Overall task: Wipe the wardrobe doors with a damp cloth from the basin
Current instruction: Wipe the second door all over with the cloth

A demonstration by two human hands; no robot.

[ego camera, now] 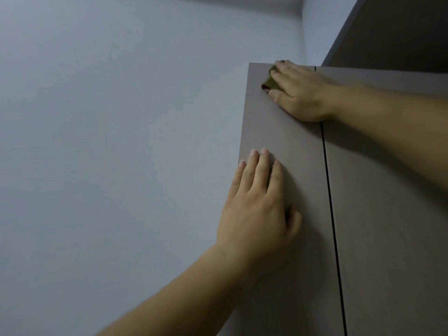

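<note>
- Two taupe wardrobe panels fill the right half of the view, seen from below: the left door [291, 141] and the right door [388, 214].
- Both doors are closed and flush, separated only by a thin dark seam [332, 202] that runs from the top edge down out of view.
- The right hand [300, 90] reaches across from the right, its forearm passing in front of the right door, and lies at the top corner of the left door.
- Under that hand is the olive-green cloth [269, 82], bunched small. It is gripped between the thumb below and the fingers above, and pressed against the door face just beside the door's outer edge. Only a small part of it shows past the fingers.
- The left hand [254, 214] lies lower on the same door, well apart from the cloth. Its palm is flat on the panel, its fingers are straight and close together pointing upward, and it holds nothing.
- A pale grey-blue wall [121, 141] borders the left door's outer edge.
- Above the doors, at upper right, a dark panel [400, 32] slants upward.
</note>
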